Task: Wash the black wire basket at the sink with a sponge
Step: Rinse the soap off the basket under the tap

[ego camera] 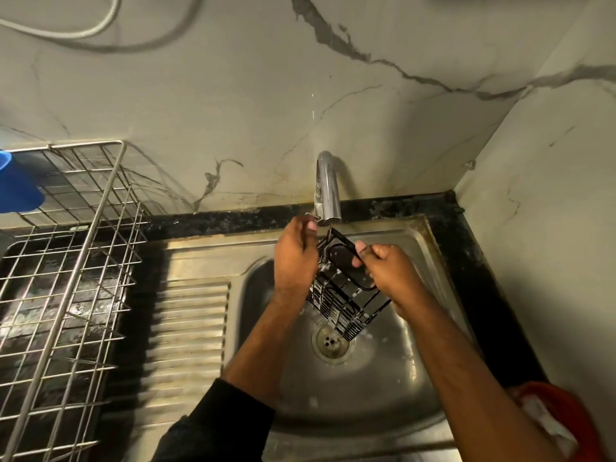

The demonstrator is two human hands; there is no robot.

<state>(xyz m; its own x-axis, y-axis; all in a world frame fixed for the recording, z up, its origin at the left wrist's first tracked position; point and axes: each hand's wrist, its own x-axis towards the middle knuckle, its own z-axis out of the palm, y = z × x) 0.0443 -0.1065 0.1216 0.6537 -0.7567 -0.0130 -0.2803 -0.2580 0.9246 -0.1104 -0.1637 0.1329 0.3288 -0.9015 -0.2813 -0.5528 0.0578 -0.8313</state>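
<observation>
1. Black wire basket (346,296) held tilted over the sink (393,378) bowl, just under the tap (328,191) spout and above the drain (331,341); likely kept there so water and drips fall straight into the bowl.
2. Right hand (388,271) gripping the basket's rim on the near right side, fingers curled round the wire and thumb pressed toward the dark oval plate on top; seemingly the steadying hand, fixing the tilt.
3. Left hand (295,253) raised at the basket's far left corner, close to the spout; fingers curled, thumb and forefinger drawn together near the tap's base; cannot tell whether pinching the basket's wire, a tap lever, or nothing at all.
4. No sponge visible in either hand or in the bowl; hidden in a palm or not picked up yet, cannot tell; no clear stream of water visible from the spout either.
5. Judged stage: wetting or rinsing, with scrubbing either unstarted or out of sight; next move probably calling for a firm one-handed hold so the other hand can work the wires.
6. Steel wire rack (70,261) on the dark counter to the left, beside the ribbed drainboard (190,328); a plausible drying spot afterwards.
7. Blue cup (16,191) lying in the rack's far left corner; red cloth (560,418) at the near right edge, well apart from the work.
</observation>
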